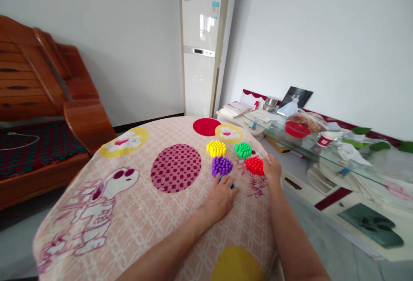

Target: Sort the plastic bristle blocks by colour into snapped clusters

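Observation:
My left hand [222,195] rests on a cluster of blue peg-like pieces [231,184], its fingers curled over them and hiding most of them. Just beyond its fingertips is a purple cluster [221,166] of the same small, round-tipped pieces. My right hand [272,168] is at the table's right edge, its fingers against the outer side of a red cluster [254,165]. I see no piece lifted in it. Farther back are a yellow cluster [216,148] and a green cluster [243,149]. The clusters stand close together, grouped by colour.
A patterned cloth [135,212] covers the round table. To the right, a glass-topped cabinet [303,156] holds a red bowl [297,129], a paper cup [325,138], papers and a photo. A wooden bench [80,113] stands left; a tall air conditioner [200,78] is behind.

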`<state>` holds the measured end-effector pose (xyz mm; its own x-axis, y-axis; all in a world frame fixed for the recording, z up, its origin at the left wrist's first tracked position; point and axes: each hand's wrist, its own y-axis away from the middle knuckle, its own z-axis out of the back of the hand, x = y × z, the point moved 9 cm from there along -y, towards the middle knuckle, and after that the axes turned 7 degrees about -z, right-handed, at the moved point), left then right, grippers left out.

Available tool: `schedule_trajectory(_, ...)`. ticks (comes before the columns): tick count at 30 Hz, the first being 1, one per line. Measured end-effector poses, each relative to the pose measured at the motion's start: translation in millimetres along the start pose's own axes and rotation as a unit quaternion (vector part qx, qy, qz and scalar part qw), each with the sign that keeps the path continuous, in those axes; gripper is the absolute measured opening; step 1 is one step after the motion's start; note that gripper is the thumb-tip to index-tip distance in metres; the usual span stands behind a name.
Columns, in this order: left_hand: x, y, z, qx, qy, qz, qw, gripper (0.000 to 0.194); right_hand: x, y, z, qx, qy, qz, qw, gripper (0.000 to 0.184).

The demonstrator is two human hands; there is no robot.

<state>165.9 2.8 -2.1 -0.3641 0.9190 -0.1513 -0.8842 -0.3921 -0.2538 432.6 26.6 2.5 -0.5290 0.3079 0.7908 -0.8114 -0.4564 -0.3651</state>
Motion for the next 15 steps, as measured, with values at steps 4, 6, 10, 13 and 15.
schedule_trajectory(4, 33, 5, 12.1, -0.011, -0.027, 0.073, 0.997, 0.026, 14, 11, -52, 0.159, -0.031, -0.004, 0.987, 0.028)
schedule_trajectory(6, 67, 14, 23.8, -0.023, -0.039, 0.139, 0.989, 0.028, 27, 32, -79, 0.251, -0.063, -0.027, 0.966, 0.028)
schedule_trajectory(10, 146, 49, 44.5, -0.066, -0.036, 0.258, 0.963, 0.035, 72, 82, -117, 0.379, -0.157, -0.031, 0.912, 0.035)
schedule_trajectory(13, 199, 78, 48.8, -0.107, 0.003, 0.338, 0.935, 0.043, 115, 124, -144, 0.484, -0.242, -0.024, 0.841, 0.039)
schedule_trajectory(15, 224, 93, 49.6, -0.156, 0.052, 0.371, 0.914, 0.049, 144, 153, -158, 0.541, -0.276, -0.005, 0.794, 0.041)
